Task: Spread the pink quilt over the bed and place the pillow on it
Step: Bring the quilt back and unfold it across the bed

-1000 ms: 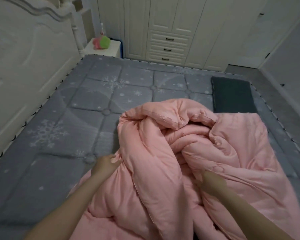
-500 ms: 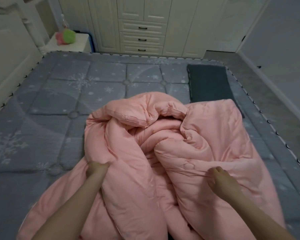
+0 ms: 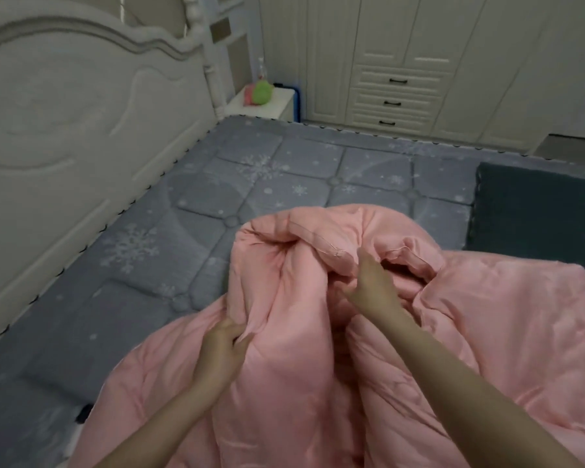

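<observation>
Still bunched, pink quilt (image 3: 318, 349) lay heaped on near right of mattress (image 3: 183, 238). Left hand (image 3: 222, 349) fingers clamped on fold; right hand (image 3: 374, 287) fingers apart, probing bundle, likely seeking edge. Dark pillow (image 3: 527, 207) waited far right.

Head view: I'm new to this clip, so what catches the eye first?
A bunched pink quilt heaps on the near side of the grey snowflake mattress. The left hand grips its left fold; the right hand reaches into its middle. A dark pillow lies far right.
</observation>
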